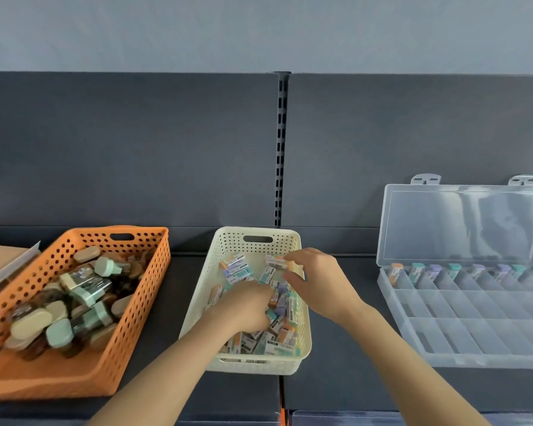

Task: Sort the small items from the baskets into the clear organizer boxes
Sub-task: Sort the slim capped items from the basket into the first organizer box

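Both forearms come in from the bottom edge, reaching into the cream basket at the middle of the dark shelf.

Task items: small boxes with orange, teal and purple ends, loose in a heap inside the cream basket, mostly in its near and right part.

Left hand: palm down in the middle of the heap. Its fingers are curled into the boxes with the tips buried. Can't tell if they're actually pinching one.

Right hand: over the far right side of the same basket, above its right rim. Fingers loosely spread and holding nothing. The index finger points left at a white barcoded box by the far wall. Touching it or just above it, can't tell.

Left of that, apart from it: orange basket, angled, full of dark bottles with beige and mint caps lying on their sides. A piece of cardboard is at the left edge just past it.

Right side, well apart from the cream basket: clear organizer box. Eight compartments show in its far row, each with one small box standing in it: orange, teal, purple, teal, purple, purple, teal, teal, left to right. Its lid is swung up, standing against the dark back panel.

A slotted upright runs down the panel behind the cream basket. Grey wall above.
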`<state>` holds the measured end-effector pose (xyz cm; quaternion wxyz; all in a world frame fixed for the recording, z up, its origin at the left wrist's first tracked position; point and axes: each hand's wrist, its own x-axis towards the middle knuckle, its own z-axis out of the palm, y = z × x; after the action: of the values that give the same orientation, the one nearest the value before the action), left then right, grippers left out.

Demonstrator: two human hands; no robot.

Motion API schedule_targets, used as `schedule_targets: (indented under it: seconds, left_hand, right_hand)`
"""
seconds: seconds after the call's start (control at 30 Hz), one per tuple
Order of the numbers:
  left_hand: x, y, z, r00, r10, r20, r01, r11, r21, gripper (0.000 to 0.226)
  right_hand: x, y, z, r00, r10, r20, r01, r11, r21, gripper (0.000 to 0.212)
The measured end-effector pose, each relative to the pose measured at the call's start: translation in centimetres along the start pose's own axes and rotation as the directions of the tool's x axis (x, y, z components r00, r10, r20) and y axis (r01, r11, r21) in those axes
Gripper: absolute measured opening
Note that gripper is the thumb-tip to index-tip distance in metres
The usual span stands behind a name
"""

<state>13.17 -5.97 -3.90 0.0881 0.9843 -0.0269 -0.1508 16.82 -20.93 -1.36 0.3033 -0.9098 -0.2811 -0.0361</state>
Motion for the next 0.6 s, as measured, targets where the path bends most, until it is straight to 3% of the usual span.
schedule_targets:
  seconds: [0.17,0.3,0.43,0.6]
  left_hand:
    - [0.7,0.4,0.4,0.995,-0.089,0.042,0.091,0.995,-0.044,0.026]
    - [0.9,-0.1,1.0,0.989,-0.142,-0.049,0.134,0.981,-0.137,0.017]
    - [0.2,-1.2,0.9,0.978,-0.148,-0.149,0.095,0.944,-0.317,0.029]
    - [-2.1,-3.0,0.0,0.913,-0.248,-0.324,0.050,0.856,-0.514,0.029]
  right_hand:
    - [-0.3,0.5,0.4,1.000,0.025,-0.018,-0.025,1.000,0.002,0.033]
    - [-0.8,1.1,0.4,1.000,0.030,-0.004,-0.030,0.999,0.014,0.032]
    - [-1.1,1.1,0.5,1.000,0.019,0.007,-0.020,0.999,0.033,0.032]
    - [-1.0,-0.2,1.1,0.999,-0.014,0.045,0.011,0.998,0.056,0.029]
